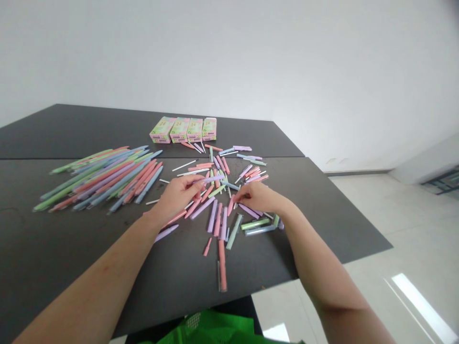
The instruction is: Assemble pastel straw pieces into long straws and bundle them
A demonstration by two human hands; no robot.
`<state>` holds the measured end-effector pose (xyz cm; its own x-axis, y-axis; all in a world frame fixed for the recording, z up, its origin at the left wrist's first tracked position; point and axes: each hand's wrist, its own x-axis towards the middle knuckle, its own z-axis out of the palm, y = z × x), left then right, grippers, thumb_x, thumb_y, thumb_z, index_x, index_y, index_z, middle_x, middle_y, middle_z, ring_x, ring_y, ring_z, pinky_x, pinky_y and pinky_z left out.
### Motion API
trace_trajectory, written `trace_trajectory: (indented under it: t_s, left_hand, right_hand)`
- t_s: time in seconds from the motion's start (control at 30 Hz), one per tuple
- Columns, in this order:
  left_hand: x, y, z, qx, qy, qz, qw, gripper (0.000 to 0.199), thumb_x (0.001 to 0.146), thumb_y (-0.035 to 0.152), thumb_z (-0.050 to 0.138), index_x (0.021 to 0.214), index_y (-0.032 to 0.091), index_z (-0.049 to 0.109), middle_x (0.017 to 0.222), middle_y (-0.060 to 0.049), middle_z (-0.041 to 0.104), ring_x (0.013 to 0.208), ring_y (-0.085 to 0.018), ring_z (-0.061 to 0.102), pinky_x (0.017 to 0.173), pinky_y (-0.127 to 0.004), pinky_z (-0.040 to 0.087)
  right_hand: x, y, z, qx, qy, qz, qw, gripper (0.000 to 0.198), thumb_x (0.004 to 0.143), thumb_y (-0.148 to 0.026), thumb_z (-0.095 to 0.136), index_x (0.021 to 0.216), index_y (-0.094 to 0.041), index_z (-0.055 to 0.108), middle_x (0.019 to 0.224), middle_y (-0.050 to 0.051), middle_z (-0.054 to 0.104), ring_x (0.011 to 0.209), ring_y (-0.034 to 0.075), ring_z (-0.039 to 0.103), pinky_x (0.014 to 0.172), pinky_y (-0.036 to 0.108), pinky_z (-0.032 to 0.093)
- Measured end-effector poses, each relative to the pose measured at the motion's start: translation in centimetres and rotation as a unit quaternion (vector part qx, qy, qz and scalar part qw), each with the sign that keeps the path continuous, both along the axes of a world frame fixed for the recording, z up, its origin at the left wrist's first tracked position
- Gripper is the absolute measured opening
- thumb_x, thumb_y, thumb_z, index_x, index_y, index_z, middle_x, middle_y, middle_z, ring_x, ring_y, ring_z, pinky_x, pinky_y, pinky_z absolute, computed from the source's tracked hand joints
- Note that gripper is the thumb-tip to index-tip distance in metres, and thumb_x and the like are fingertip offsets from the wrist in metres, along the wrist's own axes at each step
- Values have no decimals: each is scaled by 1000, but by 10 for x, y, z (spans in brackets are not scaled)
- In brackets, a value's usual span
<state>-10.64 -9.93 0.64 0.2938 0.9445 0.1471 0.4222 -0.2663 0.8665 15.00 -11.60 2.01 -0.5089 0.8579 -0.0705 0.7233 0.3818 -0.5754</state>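
Observation:
My left hand (182,191) is closed in a pinch around a purple pen barrel (214,178), which points to the right over the loose parts. My right hand (261,196) reaches down into the scattered pieces with its fingertips together; what they hold, if anything, is hidden. Just beside those fingertips lies a pink pen part (231,204). Around both hands spread pen barrels, caps and thin white refills in pink, purple, green and blue. Nearer to me are a green barrel (234,231) and a long pink pen piece with a clip (222,265).
A large pile of pastel pens (103,179) lies on the left of the dark table (71,253). Several small green and pink boxes (194,130) stand in a row at the back, before a white wall. The table's right edge drops to a pale tiled floor (405,210).

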Motion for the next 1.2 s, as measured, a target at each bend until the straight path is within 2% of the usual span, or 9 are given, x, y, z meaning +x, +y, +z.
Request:
trace_trajectory:
  t_s: [0.1,0.17,0.33,0.5,0.6,0.77,0.93,1.07,1.2]
  left_hand:
    - [0,0,0,-1,-1,0,1000,33,85,40,53,101,17,70,59,2,61,54,-14,57,57,-24,43]
    - [1,0,0,-4,-5,0,1000,32,85,39,53,101,17,70,62,1,63,53,-14,57,57,-24,43]
    - [0,-1,0,-8,-5,4,1000,32,85,38,54,104,17,70,58,3,60,54,-13,56,57,-24,43]
    - [1,-1,-1,2,-5,9,1000,34,86,40,53,102,17,70,57,2,59,54,-14,56,57,-24,43]
    - [1,-1,0,6,-3,9,1000,34,86,41,53,102,17,70,56,3,59,54,-14,56,57,-24,42]
    - [1,-2,2,4,-8,3,1000,33,87,41,53,101,17,70,56,3,59,53,-13,55,55,-23,41]
    - [2,-3,3,-9,-6,-1,1000,33,87,40,53,103,17,70,61,2,62,53,-13,56,52,-22,41]
    - [3,-3,1,0,16,18,1000,37,87,43,53,107,17,70,62,1,65,56,-16,59,55,-24,43]
    - [3,0,-3,58,54,21,997,32,87,38,53,104,19,72,93,-4,74,83,-21,66,73,-27,47]
  right_hand:
    - [-5,2,-3,17,42,17,999,44,72,-1,48,96,-23,77,101,1,75,92,19,66,84,28,48]
    - [-4,3,-2,33,63,4,997,46,72,0,47,101,-23,76,105,2,74,95,19,65,86,28,47]
    - [11,5,7,33,100,-67,992,28,74,-10,55,93,-16,75,85,3,73,73,15,62,68,25,47]
    - [6,-5,12,-111,138,58,982,19,78,-25,63,89,-16,75,77,2,71,67,13,61,60,22,45]
    - [-9,-14,14,-155,112,159,969,20,77,-24,65,92,-18,76,80,1,72,67,12,61,61,21,45]
    - [-27,-22,15,-117,56,245,961,22,73,-18,69,94,-20,76,85,-1,71,72,11,61,65,20,43]
    - [-38,-24,5,-41,15,219,975,20,78,-21,68,97,-21,75,85,0,71,70,12,61,65,21,41]
    - [-47,-23,-6,30,49,179,982,24,84,-20,62,106,-19,71,97,4,72,81,15,63,75,25,43]
    - [-42,-21,-5,27,88,161,983,18,82,-13,60,97,-15,70,90,4,71,78,14,61,72,24,44]
